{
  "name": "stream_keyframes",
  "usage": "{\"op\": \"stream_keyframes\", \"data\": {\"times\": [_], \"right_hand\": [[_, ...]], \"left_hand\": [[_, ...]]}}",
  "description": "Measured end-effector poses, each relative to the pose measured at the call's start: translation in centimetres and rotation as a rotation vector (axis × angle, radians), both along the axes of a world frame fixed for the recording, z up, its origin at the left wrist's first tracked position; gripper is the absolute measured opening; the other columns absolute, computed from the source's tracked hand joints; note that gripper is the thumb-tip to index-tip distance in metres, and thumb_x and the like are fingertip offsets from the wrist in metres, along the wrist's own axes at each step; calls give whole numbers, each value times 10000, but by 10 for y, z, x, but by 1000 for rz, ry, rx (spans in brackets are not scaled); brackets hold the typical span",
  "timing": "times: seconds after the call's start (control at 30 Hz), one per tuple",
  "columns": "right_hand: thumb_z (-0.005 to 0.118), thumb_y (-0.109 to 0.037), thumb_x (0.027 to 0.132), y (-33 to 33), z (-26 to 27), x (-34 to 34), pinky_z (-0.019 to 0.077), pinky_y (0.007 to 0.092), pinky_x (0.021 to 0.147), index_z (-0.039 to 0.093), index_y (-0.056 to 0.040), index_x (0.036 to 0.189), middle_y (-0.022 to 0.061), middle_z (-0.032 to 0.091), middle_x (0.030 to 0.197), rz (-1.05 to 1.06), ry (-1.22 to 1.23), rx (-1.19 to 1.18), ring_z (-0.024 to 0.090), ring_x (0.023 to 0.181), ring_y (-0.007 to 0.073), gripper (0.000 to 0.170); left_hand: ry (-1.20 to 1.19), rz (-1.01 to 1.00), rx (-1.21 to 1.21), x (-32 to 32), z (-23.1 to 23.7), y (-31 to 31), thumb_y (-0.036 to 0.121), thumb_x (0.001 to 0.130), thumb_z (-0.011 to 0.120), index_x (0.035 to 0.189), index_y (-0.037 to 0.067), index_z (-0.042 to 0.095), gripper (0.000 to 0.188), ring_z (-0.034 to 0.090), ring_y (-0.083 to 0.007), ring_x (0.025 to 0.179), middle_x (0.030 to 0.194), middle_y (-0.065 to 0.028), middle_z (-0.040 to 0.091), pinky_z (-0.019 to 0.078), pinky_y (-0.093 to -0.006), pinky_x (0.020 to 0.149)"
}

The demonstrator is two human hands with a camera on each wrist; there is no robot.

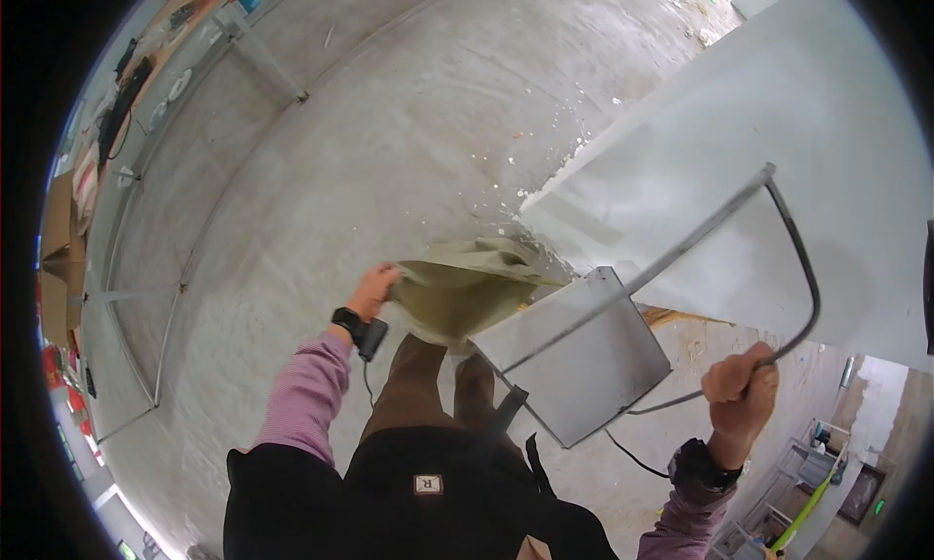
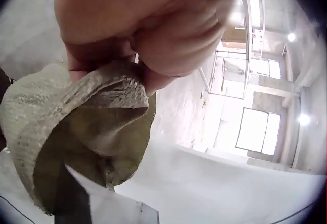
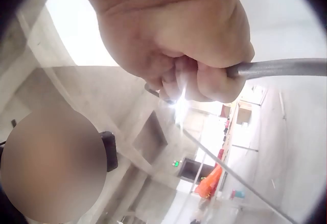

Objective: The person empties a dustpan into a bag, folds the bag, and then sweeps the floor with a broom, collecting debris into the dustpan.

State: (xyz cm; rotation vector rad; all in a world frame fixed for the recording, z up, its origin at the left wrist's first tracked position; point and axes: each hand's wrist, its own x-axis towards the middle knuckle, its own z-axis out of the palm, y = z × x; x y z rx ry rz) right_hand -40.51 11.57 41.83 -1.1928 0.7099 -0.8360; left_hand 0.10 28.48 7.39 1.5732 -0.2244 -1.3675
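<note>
My left hand pinches the rim of a greenish woven sack, whose mouth gapes toward me in front of my legs. In the left wrist view, thumb and fingers close over the folded edge of the sack. My right hand grips the bent grey tube handle of a metal dustpan. The pan is tilted, its left edge overlapping the sack's mouth in the head view. In the right wrist view, curled fingers wrap the handle. What lies inside the sack is hidden.
A large pale panel stands at the right, with white bits scattered on the concrete floor beside it. Along the left runs a metal-framed table bearing a cardboard box. A rack stands at lower right.
</note>
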Motion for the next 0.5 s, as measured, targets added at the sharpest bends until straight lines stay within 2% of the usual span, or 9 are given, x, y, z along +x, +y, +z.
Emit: {"op": "stream_keyframes", "data": {"times": [0.03,0.13,0.2,0.23,0.33,0.5], "right_hand": [[443,-396,890,2,7,-7,195,260,401,378,-76,722,-18,302,495,-6,12,-20,248,416,83,367],[473,-415,872,5,26,-29,203,262,394,360,-80,716,-16,319,496,-31,49,-77,263,412,88,387],[493,-412,865,5,36,-37,209,263,395,359,-80,710,-10,344,505,-28,51,-54,266,412,92,390],[487,-405,870,6,35,-37,211,261,397,365,-78,713,-8,344,508,-29,51,-51,268,415,91,383],[467,-386,885,6,27,-39,218,255,406,386,-70,723,-5,345,516,-32,70,-64,273,426,88,364],[425,-355,911,8,6,-36,227,245,421,422,-57,747,-9,344,528,-122,141,-61,276,445,76,339]], "left_hand": [[-47,76,28,14,4,8,225,824,524,1027,8,548,298,546,-99,739,847,-44,585,457,-250,629],[-160,117,63,50,-56,42,221,818,527,1032,-5,552,313,542,-111,748,851,-68,588,451,-253,649],[-243,49,26,27,-61,29,212,815,531,1023,-11,557,306,534,-112,749,845,-69,587,441,-247,651],[-283,13,4,13,-59,18,207,813,532,1019,-14,559,303,531,-112,749,843,-70,587,436,-245,652],[-158,63,-29,-10,-42,-11,196,810,543,1020,-19,557,301,520,-105,739,832,-59,583,423,-241,644],[-203,-40,-23,-13,0,-23,189,809,545,993,-8,562,271,508,-98,712,812,-41,577,416,-240,621]]}}
